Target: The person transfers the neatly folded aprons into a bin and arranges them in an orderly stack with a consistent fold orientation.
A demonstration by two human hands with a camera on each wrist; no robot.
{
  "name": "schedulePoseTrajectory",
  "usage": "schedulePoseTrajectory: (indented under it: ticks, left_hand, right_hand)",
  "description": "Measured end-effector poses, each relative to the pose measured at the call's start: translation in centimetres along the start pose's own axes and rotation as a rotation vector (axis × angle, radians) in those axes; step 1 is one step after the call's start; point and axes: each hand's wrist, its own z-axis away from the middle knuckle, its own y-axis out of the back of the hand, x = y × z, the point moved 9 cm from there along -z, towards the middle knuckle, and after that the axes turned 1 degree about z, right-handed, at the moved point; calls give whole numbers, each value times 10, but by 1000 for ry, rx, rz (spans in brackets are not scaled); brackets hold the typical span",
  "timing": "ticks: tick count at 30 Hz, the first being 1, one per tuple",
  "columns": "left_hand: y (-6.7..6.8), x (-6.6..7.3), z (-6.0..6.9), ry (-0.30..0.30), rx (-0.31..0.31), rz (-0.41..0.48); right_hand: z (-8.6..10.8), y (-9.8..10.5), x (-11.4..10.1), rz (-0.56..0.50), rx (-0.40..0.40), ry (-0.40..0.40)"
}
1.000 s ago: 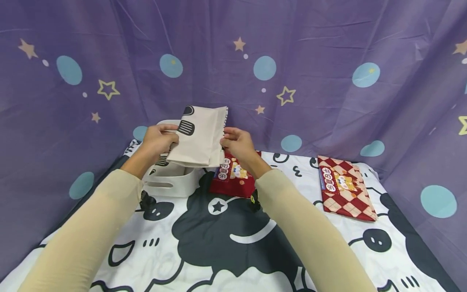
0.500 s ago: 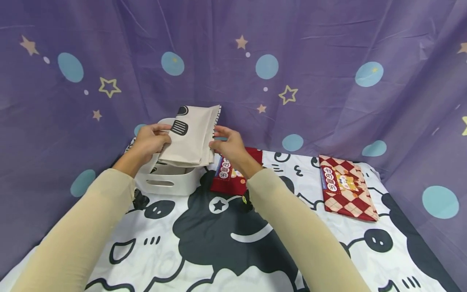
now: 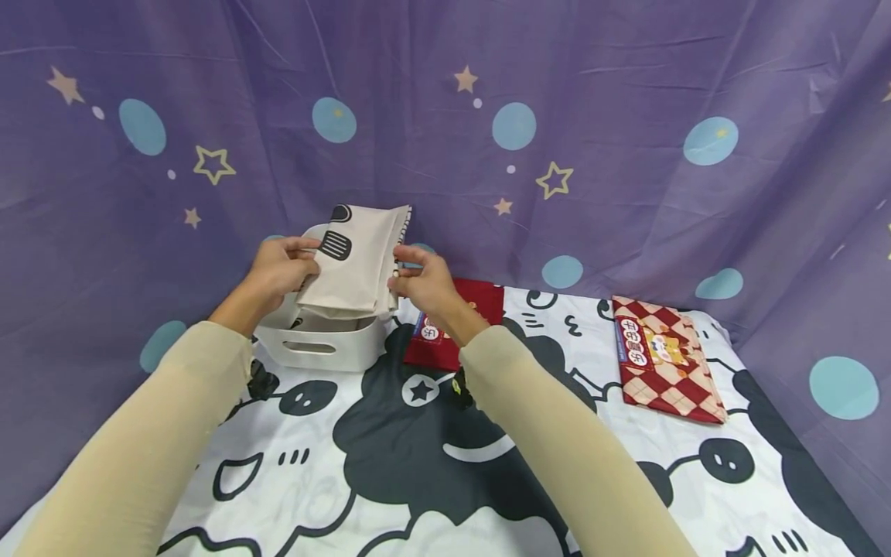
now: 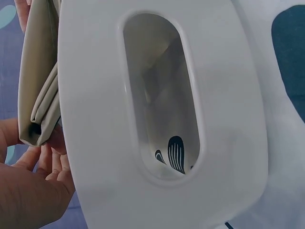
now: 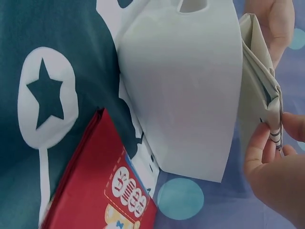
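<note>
A folded cream cloth [image 3: 356, 267] with dark spatula-like prints is held tilted over a white plastic basket [image 3: 348, 352] in the head view. My left hand [image 3: 274, 271] pinches its left edge, and my right hand [image 3: 426, 282] pinches its right edge. Folded layers of the cream cloth [image 4: 40, 90] show beside the basket rim in the left wrist view, with the left hand [image 4: 35, 186] at its lower corner. Through the handle slot, similarly printed cream material [image 4: 174, 157] is visible inside. In the right wrist view, fingers and thumb of the right hand [image 5: 281, 176] grip the cloth's corner.
A folded red cloth [image 3: 480, 302] with a cartoon patch lies right of the basket, partly behind the right hand. Farther right lies a folded red-and-cream checked cloth [image 3: 668, 360]. A purple star-patterned curtain [image 3: 445, 139] hangs behind the sheep-print bedsheet [image 3: 431, 418].
Both hands have moved left and slightly down with the cream cloth, bringing it more over the basket. More of the red cloth's upper right now shows beside the right hand.
</note>
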Motion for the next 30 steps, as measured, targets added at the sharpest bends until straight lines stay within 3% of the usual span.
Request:
schedulePoseTrajectory:
  ticks: [14,30]
  left_hand:
    - [13,-4,0,-8,35,-84]
    - [23,-10,1,-37,62,-99]
  right_hand:
    - [-1,-17,13,27,-2,7]
    - [0,-28,18,32,-15,-29]
